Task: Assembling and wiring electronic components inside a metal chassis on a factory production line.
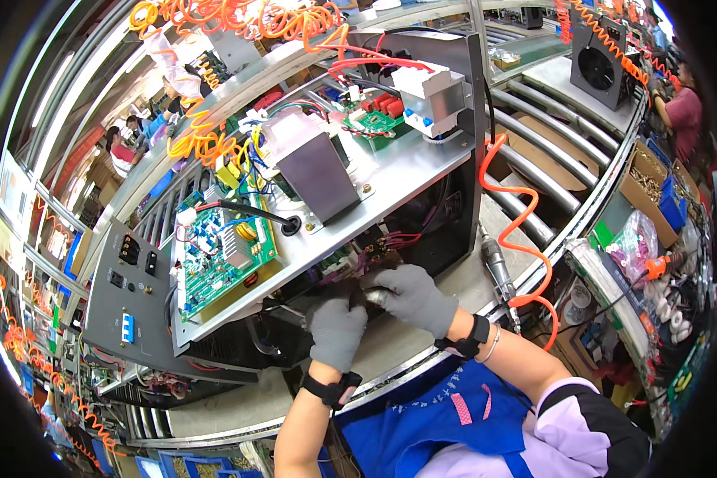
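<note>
My left hand point(336, 333), in a grey glove, reaches into the open lower bay of a large metal equipment chassis point(402, 169). Beside it my right hand point(416, 300), gloved too, has its fingers bent and drawn together near a bundle of wires point(378, 248). The fingers of both hands are closed and their tips nearly meet; whatever is between them is hidden. Above the hands, the chassis shelf carries a green circuit board point(223, 275), a dark boxy component point(317, 179) and a white-and-grey block point(434, 99). A dark panel with a blue switch point(127, 327) closes its left end.
Right of the chassis lies a pneumatic screwdriver point(498, 267) on an orange hose point(526, 207). Conveyor rollers point(546, 179) run behind, toward a black fan unit point(601, 68) and another person point(681, 103). Coiled orange hoses point(295, 20) hang overhead. Cartons and parts crowd the far right.
</note>
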### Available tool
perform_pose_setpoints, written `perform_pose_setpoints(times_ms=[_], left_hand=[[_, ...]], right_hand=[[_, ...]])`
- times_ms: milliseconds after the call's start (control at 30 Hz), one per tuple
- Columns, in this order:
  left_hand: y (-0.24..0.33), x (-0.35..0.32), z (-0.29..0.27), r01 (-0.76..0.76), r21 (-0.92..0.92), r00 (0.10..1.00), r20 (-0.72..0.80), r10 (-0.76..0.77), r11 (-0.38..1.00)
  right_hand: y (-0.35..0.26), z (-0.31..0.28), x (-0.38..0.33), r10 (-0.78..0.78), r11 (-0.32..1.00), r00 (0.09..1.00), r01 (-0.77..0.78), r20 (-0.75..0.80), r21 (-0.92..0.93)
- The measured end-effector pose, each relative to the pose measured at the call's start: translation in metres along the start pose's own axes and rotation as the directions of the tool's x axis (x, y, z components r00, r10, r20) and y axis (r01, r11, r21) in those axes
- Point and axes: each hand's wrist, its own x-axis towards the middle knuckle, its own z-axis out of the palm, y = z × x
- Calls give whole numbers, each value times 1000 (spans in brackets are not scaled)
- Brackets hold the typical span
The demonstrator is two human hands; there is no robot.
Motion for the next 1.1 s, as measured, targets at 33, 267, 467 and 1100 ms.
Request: perform_pose_setpoints(times_ms=[33,267,467,1100], left_hand=[[1,-1,-2,26,35,999,19,-27,999],[11,0,-12,193,-57,980,63,-189,980],[0,-1,-1,108,14,994,-15,-108,994],[-8,-2,15,89,-211,960,-243,-140,973]], right_hand=[[-5,-2,2,64,998,997,-64,43,5],[5,15,4,143,983,989,-138,33,-117],[6,15,6,128,959,989,-104,75,-265],[-10,6,23,18,860,998,18,67,-510]])
